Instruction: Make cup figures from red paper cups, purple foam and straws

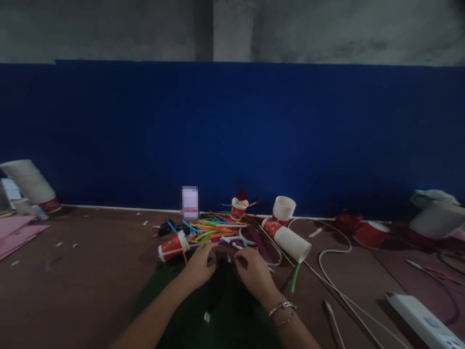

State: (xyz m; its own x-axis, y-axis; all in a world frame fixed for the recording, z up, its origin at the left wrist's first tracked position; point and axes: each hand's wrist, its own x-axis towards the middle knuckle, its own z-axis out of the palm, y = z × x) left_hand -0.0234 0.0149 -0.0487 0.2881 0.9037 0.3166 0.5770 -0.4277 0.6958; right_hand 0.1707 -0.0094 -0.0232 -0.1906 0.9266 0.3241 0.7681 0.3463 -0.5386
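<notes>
My left hand (198, 269) is closed round a small ring that looks like a roll of clear tape (211, 260). Across a narrow gap, the fingertips of my right hand (254, 271) are pinched together; what is between them is too small to make out. A small pale glint (228, 258) shows between the two hands. Both hands hover over a dark green surface (181, 310) bearing a small white scrap (207, 317). Just beyond them lies a pile of colourful pipe cleaners (214, 230). A red and white paper cup (173, 246) lies tipped beside my left hand.
A lit phone (191, 202) stands against the blue partition (232, 135). Behind the pile is a decorated cup (239, 209). Stacked paper cups (290, 242) lie to the right, near white cables (337, 286) and a power strip (423, 317). Pink sheets (20, 232) are at far left.
</notes>
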